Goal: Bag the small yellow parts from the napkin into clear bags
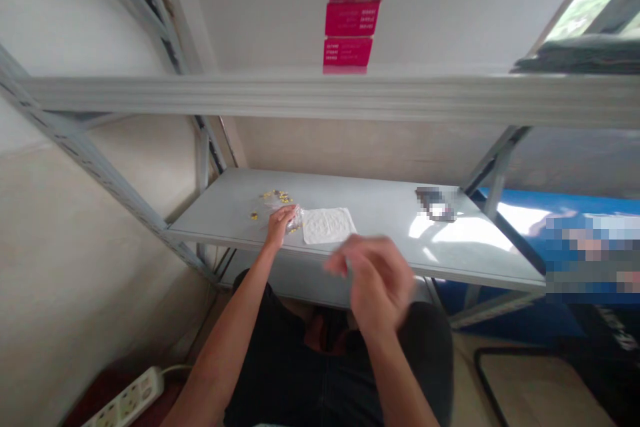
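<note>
My left hand [281,221] is at the shelf's front part, its fingers closed on a crumpled clear plastic bag [297,219]. Small yellow and dark pieces [278,196] lie scattered just behind that hand, and a single piece [254,216] rests to its left. Right of the bag, a white, wrinkled, roughly square cloth or paper sheet [328,225] lies flat. My right hand [380,280] is raised in front of the shelf edge, nearer to me than the sheet. Its fingers look curled but are smeared by motion, so anything between them cannot be made out.
The grey shelf board [385,207] has a blurred-out dark object [436,204] towards its right end. An upper shelf beam [320,99] crosses above, with pink labels [353,17] behind it. A power strip [127,400] sits low at left. A pixelated patch covers the far right.
</note>
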{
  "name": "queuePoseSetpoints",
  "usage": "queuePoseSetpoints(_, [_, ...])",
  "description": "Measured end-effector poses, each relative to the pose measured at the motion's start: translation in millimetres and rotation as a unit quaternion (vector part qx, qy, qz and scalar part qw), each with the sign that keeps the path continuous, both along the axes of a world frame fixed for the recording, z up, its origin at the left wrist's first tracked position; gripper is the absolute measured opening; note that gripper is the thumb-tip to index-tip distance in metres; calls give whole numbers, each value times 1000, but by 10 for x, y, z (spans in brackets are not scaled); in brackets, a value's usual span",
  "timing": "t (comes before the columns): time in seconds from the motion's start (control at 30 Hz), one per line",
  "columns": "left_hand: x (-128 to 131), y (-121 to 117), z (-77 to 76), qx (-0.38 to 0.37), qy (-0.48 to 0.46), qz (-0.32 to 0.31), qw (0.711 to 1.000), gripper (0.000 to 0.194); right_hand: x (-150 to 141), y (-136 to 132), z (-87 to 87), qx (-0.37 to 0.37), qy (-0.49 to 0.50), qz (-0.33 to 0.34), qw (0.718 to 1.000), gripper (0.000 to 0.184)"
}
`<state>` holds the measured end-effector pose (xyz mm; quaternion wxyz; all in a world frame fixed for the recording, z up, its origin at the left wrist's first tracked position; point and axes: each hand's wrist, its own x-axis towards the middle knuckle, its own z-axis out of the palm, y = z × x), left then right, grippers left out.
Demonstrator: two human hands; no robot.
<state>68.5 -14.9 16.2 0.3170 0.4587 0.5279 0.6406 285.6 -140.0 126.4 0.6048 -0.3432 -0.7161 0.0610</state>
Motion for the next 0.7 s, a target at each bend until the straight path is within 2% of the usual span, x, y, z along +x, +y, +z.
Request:
queuePoseSetpoints(0.07, [-9,-12,13,12,14,-10,1000,36,-259,511,-51,-160,27,87,983,22])
queuePoseSetpoints(0.1, [-12,-18,21,20,21,-16,999,35,-385,774,-106,-226,14,76,971,21])
queuePoseSetpoints(0.13, [-14,-23,30,29,29,-24,999,33,-502,1023,-178,-309,13,85,947,24])
queuePoseSetpoints(0.2, [-14,-28,49,42,44,-45,997,28,-695,1433,-342,-393,-4,99,914,37])
queuePoseSetpoints(0.23, [-13,-27,57,47,51,-56,996,25,-767,1583,-421,-407,-11,120,905,37])
queuePoseSetpoints(0.3, [-11,-14,60,55,58,-71,994,21,-854,1775,-545,-416,-15,150,897,26])
queuePoseSetpoints(0.4, [-12,37,22,62,32,-68,995,20,-861,1895,-617,-410,11,209,888,22])
queuePoseSetpoints(0.53, [-22,95,-53,33,-38,-44,998,45,-746,1963,-581,-394,73,322,858,30])
queuePoseSetpoints(0.63, [-23,75,-56,8,-54,-92,994,59,-628,1992,-566,-381,86,363,846,35])
queuePoseSetpoints(0.7, [-19,42,-35,6,-51,-121,991,64,-538,2004,-597,-371,81,365,850,37])
